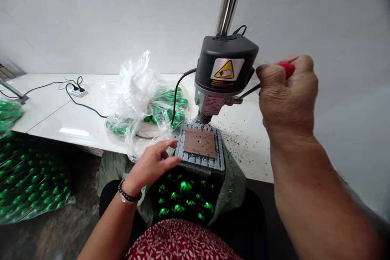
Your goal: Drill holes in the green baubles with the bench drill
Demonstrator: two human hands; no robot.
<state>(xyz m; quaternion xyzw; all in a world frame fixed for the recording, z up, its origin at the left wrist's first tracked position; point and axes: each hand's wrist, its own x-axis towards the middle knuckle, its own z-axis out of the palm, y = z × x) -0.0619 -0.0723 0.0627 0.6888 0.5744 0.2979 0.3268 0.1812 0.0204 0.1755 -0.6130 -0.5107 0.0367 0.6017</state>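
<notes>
A small drill press [226, 63] stands on the table, its bit raised over a brown square board [199, 150] with a small hole. My right hand [288, 93] is wrapped round the red knob [287, 70] of the press lever. My left hand [157, 160] is beside the left edge of the metal base [219, 161], thumb and fingers apart, holding nothing. Dark shavings lie on the board and base. Below the base, an open green sack [234, 183] holds several shiny green balls [185, 187].
Clear plastic bags [135, 89] with green balls lie left of the press. A power strip [78, 91] and black cables are farther left on the white table [61, 124]. Another large bag of green balls [33, 183] sits at lower left. Shavings are scattered to the right.
</notes>
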